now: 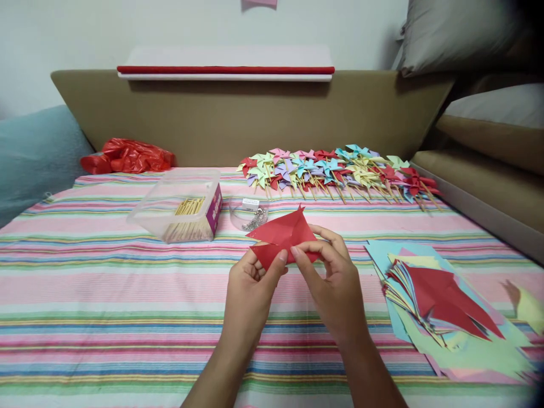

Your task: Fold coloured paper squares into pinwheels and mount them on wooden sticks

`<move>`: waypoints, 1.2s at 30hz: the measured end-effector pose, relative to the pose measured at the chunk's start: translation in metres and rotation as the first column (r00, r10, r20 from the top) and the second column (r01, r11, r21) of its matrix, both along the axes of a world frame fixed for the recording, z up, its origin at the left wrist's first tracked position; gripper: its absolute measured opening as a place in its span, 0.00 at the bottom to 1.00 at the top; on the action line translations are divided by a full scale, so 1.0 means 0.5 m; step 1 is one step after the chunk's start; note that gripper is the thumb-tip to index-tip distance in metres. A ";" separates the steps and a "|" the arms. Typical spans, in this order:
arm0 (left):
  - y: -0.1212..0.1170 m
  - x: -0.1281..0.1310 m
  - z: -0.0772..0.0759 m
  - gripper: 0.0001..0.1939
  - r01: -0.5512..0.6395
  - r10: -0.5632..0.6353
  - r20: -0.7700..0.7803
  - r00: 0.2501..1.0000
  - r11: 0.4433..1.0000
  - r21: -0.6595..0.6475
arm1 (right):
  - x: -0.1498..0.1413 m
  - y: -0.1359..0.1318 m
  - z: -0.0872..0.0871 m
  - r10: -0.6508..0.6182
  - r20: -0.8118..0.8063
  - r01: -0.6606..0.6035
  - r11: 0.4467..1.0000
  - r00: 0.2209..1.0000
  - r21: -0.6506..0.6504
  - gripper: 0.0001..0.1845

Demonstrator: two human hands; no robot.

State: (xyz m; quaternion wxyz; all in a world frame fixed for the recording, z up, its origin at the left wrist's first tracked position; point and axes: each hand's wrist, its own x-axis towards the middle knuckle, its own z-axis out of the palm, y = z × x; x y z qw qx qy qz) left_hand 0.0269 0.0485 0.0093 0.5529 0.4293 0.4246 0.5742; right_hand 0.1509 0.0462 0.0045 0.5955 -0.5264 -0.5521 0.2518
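Observation:
A red paper square with slit corners [283, 235] is held up over the striped cloth between both hands. My left hand [255, 277] pinches its lower left part, the thumb on the near face and the fingers behind it. On the lower right edge, my right hand [331, 266] grips the same paper with thumb and index finger. Its corners stand apart as loose flaps. Just behind the paper, a clear round dish [238, 218] holds small shiny metal pins and a small white box [250, 204].
A clear plastic box [148, 212] of wooden sticks [189, 207] stands left. Finished paper pinwheels [327, 167] lie in rows at the back. Cut red paper [442, 292] tops a coloured stack at right. A red plastic bag [131, 156] lies back left, before a brown panel [212, 124].

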 end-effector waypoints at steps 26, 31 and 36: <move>0.012 -0.045 0.027 0.11 0.269 -0.271 -0.098 0.957 0.962 -0.036 | 0.049 -0.008 0.013 0.292 -0.331 -0.385 0.885 0.897 -0.261 0.14; 0.014 -0.050 0.027 0.09 0.287 -0.288 -0.144 0.947 0.957 -0.028 | 0.052 -0.009 0.006 0.273 -0.247 -0.343 0.887 0.930 -0.309 0.16; 0.013 -0.048 0.028 0.18 0.274 -0.278 -0.095 0.956 0.960 -0.051 | 0.033 -0.004 -0.003 0.142 -0.421 -0.288 0.906 0.896 -0.309 0.16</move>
